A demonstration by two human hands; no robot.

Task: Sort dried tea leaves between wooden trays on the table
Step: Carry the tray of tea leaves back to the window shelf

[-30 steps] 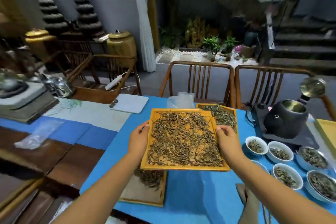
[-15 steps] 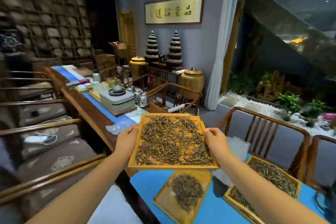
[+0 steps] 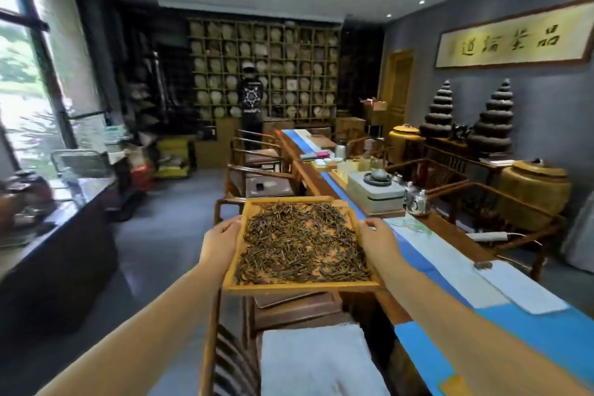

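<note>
Here a shallow wooden tray is held level in the air, out in front of the body and over the chair that stands against the long desk, so it is not resting on the desk at all. The left hand is wrapped on the tray's left rim and the right hand on its right rim, thumbs lying along the top edge and the other fingers curled beneath, where they cannot be seen. A loose layer of dried tea leaves is spread across the tray floor, thicker toward the near side, with bare wood showing through in patches. The tray is judged stiff and fairly light, its smooth rims giving a firm purchase, so a grip at the middle of two opposite sides, as taken now, is judged the soundest. The leaves are the delicate part: they are thin, dry and brittle, they can be expected to slide as one mass toward any low edge, and the low rim would hold back little. A level carriage without jolts is therefore called for, and any tipping is best done slowly over a corner. The desk is covered by a blue runner, with a tea set farther along.
</note>
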